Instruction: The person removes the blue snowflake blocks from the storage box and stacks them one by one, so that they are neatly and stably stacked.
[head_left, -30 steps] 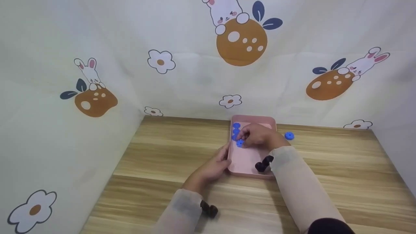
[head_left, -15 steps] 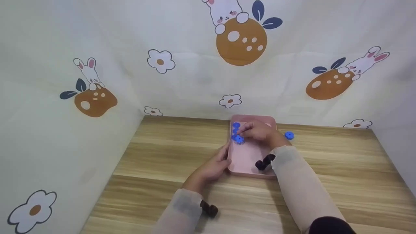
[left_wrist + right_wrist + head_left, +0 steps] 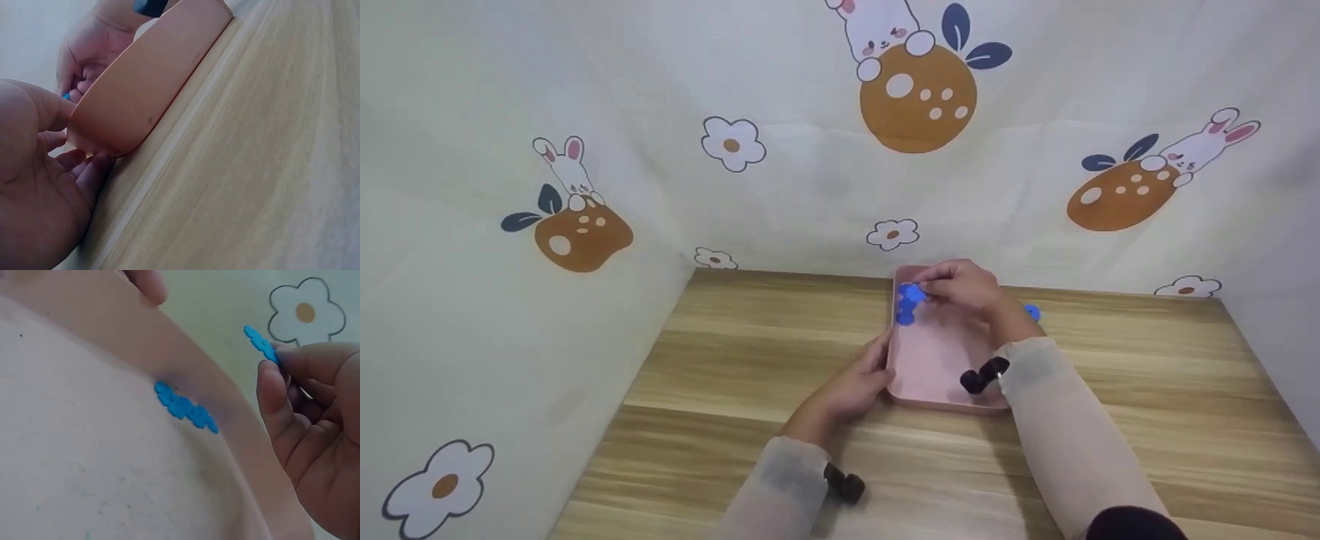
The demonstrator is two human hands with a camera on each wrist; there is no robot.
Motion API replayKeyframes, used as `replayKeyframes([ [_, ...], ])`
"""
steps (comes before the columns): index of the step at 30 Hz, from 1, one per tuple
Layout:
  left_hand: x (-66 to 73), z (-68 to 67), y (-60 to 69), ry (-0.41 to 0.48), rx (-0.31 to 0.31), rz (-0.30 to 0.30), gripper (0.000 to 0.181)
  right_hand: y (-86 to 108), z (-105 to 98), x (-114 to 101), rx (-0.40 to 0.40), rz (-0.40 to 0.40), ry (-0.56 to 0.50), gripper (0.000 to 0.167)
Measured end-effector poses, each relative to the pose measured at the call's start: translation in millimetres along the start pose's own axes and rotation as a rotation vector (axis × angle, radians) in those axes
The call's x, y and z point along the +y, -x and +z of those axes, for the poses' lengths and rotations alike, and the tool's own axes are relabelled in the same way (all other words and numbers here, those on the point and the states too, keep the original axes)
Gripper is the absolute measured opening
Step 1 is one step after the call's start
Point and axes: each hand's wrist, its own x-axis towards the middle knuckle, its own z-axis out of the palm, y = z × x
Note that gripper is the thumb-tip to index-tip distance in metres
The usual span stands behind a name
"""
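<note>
My right hand (image 3: pixel 964 289) pinches a blue flower-shaped disc (image 3: pixel 261 343) between thumb and fingers, above the far left part of a pink tray (image 3: pixel 930 367). In the right wrist view, a short row of overlapping blue discs (image 3: pixel 185 406) lies in the tray along its wall, apart from the held one. My left hand (image 3: pixel 45 169) grips the tray's near left side, with the thumb at the rim and the other fingers low on the outer wall. How many discs lie under the held one is hard to tell in the head view.
Another blue disc (image 3: pixel 1032 312) lies on the wooden table (image 3: pixel 735 352) right of the tray, partly hidden by my right wrist. A patterned cloth wall (image 3: pixel 810 187) rises just behind the tray. Black wrist-camera mounts (image 3: pixel 986 375) stick out from the sleeves.
My right hand has moved away from me toward the tray's far end, carrying the blue disc from below the row to above its far end. The left hand stays on the tray.
</note>
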Motion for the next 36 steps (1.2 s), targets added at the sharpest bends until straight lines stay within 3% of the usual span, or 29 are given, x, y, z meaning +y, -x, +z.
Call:
replayKeyframes([
  [5, 2.6, 0.8, -0.2, -0.020, 0.005, -0.024, 0.071, 16.7, -12, 1, 0.054, -0.039, -0.230, 0.032],
  [15, 0.8, 1.3, -1.2, 0.010, 0.000, -0.019, 0.070, 56.9, -39, 26, 0.201, -0.039, -0.395, 0.035],
  [24, 0.8, 0.5, 0.5, 0.013, 0.009, -0.034, 0.070, 82.1, -72, 57, 0.330, -0.071, -0.577, 0.021],
  [30, 1.5, 1.2, 0.3, 0.022, 0.005, -0.017, 0.071, 91.6, -91, 77, 0.385, 0.030, -0.552, 0.032],
  [36, 2.1, 1.5, -0.1, 0.035, -0.001, -0.012, 0.070, 91.5, -100, 92, 0.379, 0.129, -0.580, 0.038],
])
